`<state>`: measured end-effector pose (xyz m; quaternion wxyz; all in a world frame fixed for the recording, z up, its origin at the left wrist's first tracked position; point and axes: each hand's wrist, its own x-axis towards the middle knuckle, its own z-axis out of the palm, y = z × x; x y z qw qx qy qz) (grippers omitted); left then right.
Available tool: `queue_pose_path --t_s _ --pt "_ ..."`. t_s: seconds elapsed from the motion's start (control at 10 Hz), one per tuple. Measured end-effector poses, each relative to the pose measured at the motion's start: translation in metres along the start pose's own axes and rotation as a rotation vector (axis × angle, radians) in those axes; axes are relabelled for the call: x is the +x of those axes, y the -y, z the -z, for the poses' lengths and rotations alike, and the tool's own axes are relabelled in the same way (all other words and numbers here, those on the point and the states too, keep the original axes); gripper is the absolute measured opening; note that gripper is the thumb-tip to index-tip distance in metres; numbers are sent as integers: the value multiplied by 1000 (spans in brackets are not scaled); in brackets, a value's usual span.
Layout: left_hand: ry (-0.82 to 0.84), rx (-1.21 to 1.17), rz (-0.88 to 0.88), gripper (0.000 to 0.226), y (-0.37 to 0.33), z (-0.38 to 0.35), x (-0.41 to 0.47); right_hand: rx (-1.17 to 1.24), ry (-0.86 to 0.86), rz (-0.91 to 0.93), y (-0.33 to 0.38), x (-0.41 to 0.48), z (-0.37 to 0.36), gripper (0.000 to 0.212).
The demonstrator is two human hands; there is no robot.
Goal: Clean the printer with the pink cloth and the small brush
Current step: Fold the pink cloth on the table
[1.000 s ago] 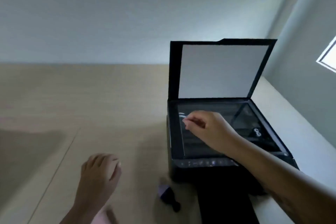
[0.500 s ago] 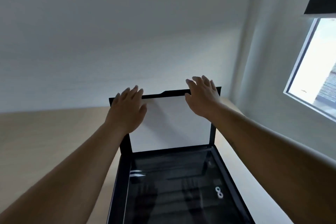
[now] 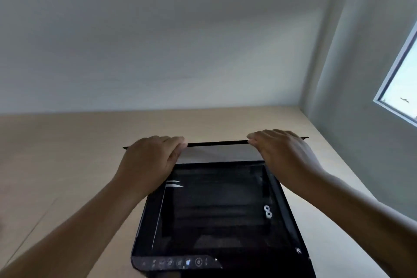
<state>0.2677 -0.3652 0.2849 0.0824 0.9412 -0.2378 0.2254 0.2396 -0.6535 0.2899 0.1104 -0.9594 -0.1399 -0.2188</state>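
Left hand (image 3: 149, 160), right hand (image 3: 284, 153) gripping thin black printer lid (image 3: 216, 143), glossy rectangular glass (image 3: 214, 210) beneath

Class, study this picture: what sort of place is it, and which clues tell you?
Probably a home or office room: a printer on a wooden desk, plain walls and a window.

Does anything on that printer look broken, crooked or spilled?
Nothing stands out. The printer sits flat on the table, its glass looks unbroken, and the lid is tilted partway open only because the left hand and right hand grip its top edge.
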Motion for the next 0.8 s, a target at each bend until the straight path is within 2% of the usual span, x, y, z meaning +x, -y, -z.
queue_pose_path --t_s 0.1,0.2,0.3,0.4,0.6,0.7,0.8 --pt "56 -87 -5 47 -11 -7 -51 75 -5 -3 8 -52 -10 21" --pt "97 -140 11 45 -19 -26 -92 141 44 -18 10 -99 -35 31" --pt "223 -150 32 52 -25 -53 -124 92 178 -27 13 -134 -68 42" --pt "467 -155 112 73 -26 -87 -152 80 441 -75 18 -161 -107 53" --pt "491 -95 275 67 -20 -131 -133 34 423 -278 18 -117 -152 62" --pt "486 -61 321 71 -16 -139 -124 11 429 -322 20 -107 -160 65" --pt "447 -33 325 74 -16 -140 -125 107 468 -330 14 -103 -151 67"
